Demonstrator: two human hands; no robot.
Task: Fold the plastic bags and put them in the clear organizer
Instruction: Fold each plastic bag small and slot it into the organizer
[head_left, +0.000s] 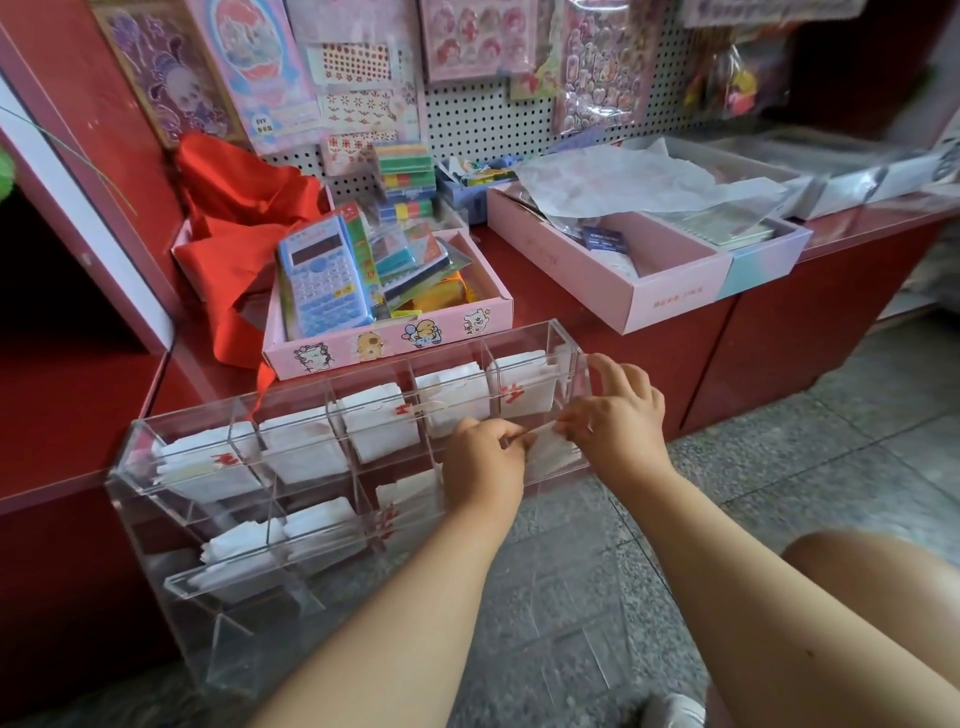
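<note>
Trouble could come as both hands' fingers (511, 439), pinching one folded bag (553, 452), push it in: the organizer (363, 374) beneath them may tip off the counter (67, 415).

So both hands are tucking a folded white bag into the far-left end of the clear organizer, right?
Not quite: the head view shows the left hand and right hand holding the folded white bag at the right end of the clear organizer, not the far left. The rest is right.

Red counter (649, 332), pegboard (493, 119), speckled floor (779, 467)
</note>
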